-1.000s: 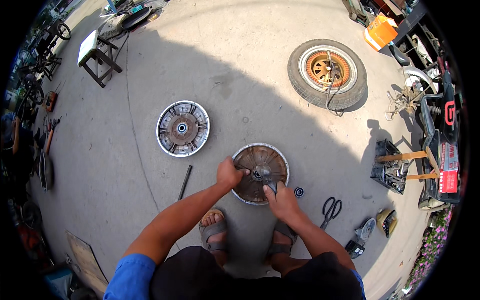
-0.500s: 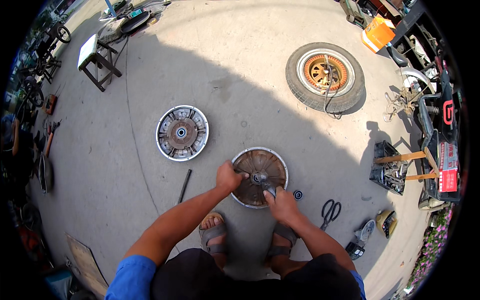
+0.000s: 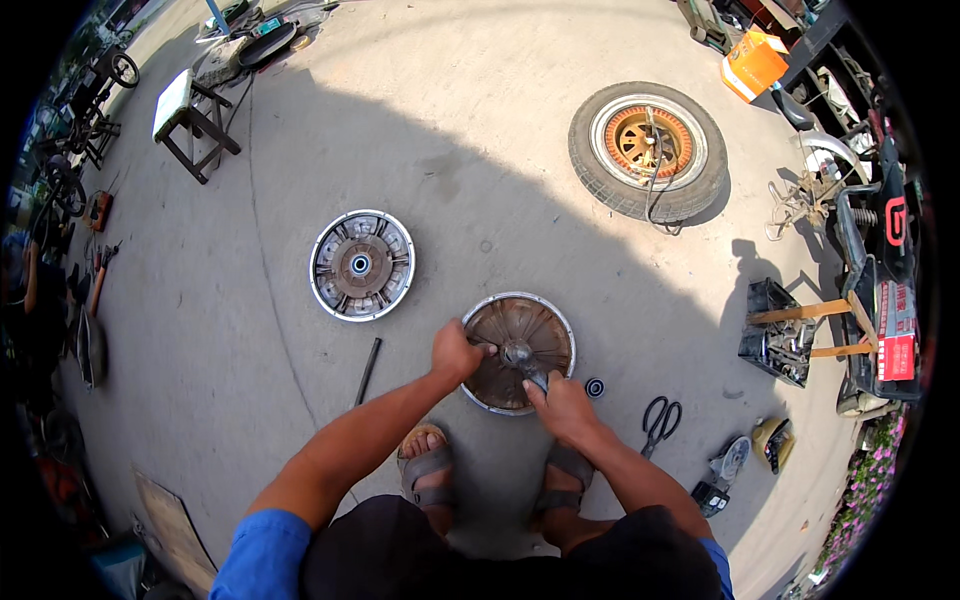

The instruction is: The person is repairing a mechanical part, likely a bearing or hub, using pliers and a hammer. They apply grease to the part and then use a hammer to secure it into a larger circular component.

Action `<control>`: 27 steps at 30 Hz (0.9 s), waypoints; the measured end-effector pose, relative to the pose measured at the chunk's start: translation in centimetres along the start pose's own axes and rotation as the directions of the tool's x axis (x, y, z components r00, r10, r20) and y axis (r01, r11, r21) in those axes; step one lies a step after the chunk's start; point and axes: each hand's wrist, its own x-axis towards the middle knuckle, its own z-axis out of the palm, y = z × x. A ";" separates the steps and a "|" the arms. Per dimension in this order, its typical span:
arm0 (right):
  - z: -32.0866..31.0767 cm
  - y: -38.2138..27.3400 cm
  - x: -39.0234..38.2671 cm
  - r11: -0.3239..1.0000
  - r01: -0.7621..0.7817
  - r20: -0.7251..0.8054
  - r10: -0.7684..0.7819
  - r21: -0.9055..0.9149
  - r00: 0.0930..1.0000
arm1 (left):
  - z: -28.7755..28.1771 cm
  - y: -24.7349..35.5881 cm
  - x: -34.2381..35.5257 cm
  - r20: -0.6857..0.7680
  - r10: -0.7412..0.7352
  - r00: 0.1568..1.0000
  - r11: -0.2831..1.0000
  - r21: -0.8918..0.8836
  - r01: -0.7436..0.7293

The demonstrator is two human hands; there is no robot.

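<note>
A round brown hub motor cover [image 3: 500,385] with a silver rim lies on the ground in front of my feet. My left hand [image 3: 457,355] grips its left edge, fingers at the rim and thumb over the face. In my right hand [image 3: 568,412] is a hammer [image 3: 518,354], gripped by its handle. The hammer's rounded head is over the cover's centre and hides most of the hole there; whether it touches cannot be told. Just right of the cover lies a small bearing [image 3: 595,388]. A second hub cover [image 3: 362,292], with a bearing at its centre, lies to the upper left.
A dark metal rod [image 3: 369,371] lies left of my hands. To the right are black scissors [image 3: 660,425], a cordless power tool [image 3: 722,478] and a crate of tools [image 3: 775,345]. Farther off are a tyred wheel [image 3: 650,152], a stool [image 3: 195,122] and an orange box [image 3: 754,66].
The hammer head has shifted slightly left and now covers more of the cover's centre, where a ring showed before. My left hand keeps its place on the rim.
</note>
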 end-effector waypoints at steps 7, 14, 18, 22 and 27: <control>-0.1 -0.2 -0.1 1.000 0.000 -0.026 0.000 0.021 1.000 | -0.1 -0.3 -0.3 0.023 0.001 1.000 1.000 -0.016 0.000; -0.2 -0.5 -0.3 1.000 -0.002 -0.022 0.002 0.029 1.000 | -0.2 0.1 -0.2 0.012 -0.008 1.000 1.000 -0.020 0.008; -0.5 -0.6 -0.3 0.999 -0.006 -0.027 0.007 0.053 1.000 | -0.2 0.0 -0.3 0.024 -0.024 0.999 1.000 -0.017 0.024; -0.5 -0.6 -0.4 1.000 0.017 -0.034 -0.016 0.019 0.999 | -0.4 0.3 -0.6 0.060 -0.035 0.998 0.999 -0.008 0.036; -0.7 -1.0 -0.8 1.000 0.006 -0.027 -0.006 0.007 1.000 | -0.1 0.0 -0.4 0.040 -0.042 0.998 0.999 -0.026 0.043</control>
